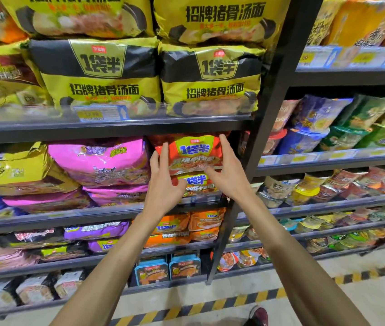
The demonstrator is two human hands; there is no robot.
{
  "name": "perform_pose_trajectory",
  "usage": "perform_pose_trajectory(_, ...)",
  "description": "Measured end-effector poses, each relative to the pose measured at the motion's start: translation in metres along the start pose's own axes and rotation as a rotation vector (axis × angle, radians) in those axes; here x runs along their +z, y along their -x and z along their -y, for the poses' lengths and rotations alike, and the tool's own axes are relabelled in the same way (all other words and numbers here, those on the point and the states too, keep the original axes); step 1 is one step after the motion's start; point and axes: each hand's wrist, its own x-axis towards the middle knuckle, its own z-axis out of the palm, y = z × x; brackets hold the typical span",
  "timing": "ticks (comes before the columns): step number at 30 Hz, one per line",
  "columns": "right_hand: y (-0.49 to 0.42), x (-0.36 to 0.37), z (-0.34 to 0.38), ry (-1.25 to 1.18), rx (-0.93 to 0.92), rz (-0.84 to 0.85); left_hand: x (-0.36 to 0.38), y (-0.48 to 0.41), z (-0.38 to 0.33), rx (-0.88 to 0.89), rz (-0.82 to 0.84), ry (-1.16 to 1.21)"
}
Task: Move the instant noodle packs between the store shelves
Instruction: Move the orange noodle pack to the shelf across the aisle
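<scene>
- Both hands are raised to the right end of the second shelf (92, 216), one on each side of the top red noodle pack (195, 152).
- Left hand (163, 184) is spread wide with its fingers nearly straight. The index fingertip is at the pack's left edge, and the thumb reaches toward the lower red pack (196, 184).
- Right hand (230, 177) lies against the pack's right side. Its fingers run straight up that edge and its thumb is laid across the lower front.
- Neither hand is curled round the pack, which sits between the two open palms. I cannot tell whether it is lifted or resting.
- That top pack is above the lower red pack, just beside the dark upright post (265, 128).
- Pink packs (99, 161) are stacked just to the left on the same shelf, with a yellow pack (10, 170) further left.
- Yellow-and-black packs (97, 76) fill the shelf above, behind a price tag (99, 113).
- Orange packs (186, 224) and purple packs (97, 230) are on the shelf below.
- Blue packs (313, 118) and green packs (361, 123) fill the bay to the right of the post.
- Striped yellow-and-black tape (233, 300) crosses the floor, near a dark red shoe (258, 316).
</scene>
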Motion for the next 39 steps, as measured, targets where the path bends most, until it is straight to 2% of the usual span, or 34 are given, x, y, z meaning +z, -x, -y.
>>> perform_pose_trajectory(8, 0.012, -0.005, -0.005, 0.056, -0.022, 0.038, -0.009, 0.016, 0.006, 0.065, 0.010, 0.027)
perform_pose_trajectory(14, 0.036, -0.016, 0.007, 0.154, -0.016, 0.071, -0.024, 0.028, 0.016, 0.125, 0.100, -0.027)
perform_pose_trajectory(25, 0.059, -0.042, 0.029, 0.211, 0.085, 0.219, -0.040, 0.043, 0.006, 0.021, 0.227, -0.013)
perform_pose_trajectory(34, 0.070, -0.043, 0.029, 0.303, 0.110, 0.313, -0.057, 0.051, -0.003, 0.001, 0.272, -0.114)
perform_pose_trajectory(39, 0.080, -0.047, 0.044, 0.523, 0.106, 0.406, -0.071, 0.065, -0.007, 0.012, 0.326, -0.313)
